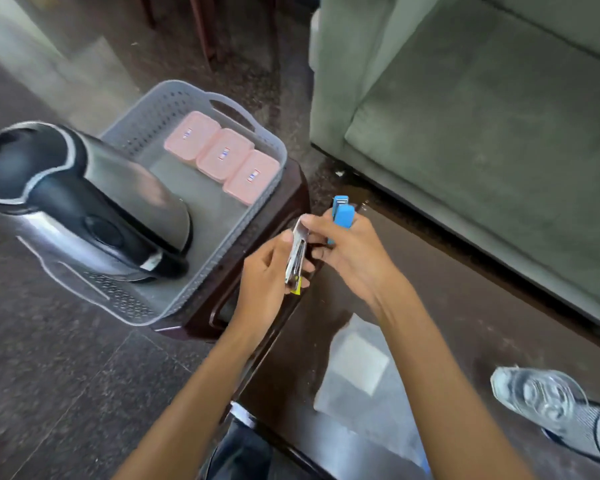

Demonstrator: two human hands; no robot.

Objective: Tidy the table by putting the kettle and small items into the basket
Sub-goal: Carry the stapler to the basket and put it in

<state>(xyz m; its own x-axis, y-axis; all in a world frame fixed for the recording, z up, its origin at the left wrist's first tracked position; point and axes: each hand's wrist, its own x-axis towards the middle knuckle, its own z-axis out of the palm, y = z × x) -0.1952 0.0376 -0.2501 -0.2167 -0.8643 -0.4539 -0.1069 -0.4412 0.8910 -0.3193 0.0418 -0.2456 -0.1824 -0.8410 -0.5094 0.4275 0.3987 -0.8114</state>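
Note:
A grey perforated basket [257,147] sits on a dark stool at the left end of the table. Inside it stand a black and steel kettle [84,202] and three pink lidded boxes [222,157]. My left hand [267,271] grips a small flat silver packet [297,258] with a yellow tip, just right of the basket's rim. My right hand [347,247] holds a blue stapler [342,213] upright and its fingers also touch the top of the packet.
The dark glossy table [447,306] stretches right, with a clear plastic bottle [548,400] lying at its near right edge. A grey-green sofa [482,116] stands behind the table. Dark stone floor lies to the left.

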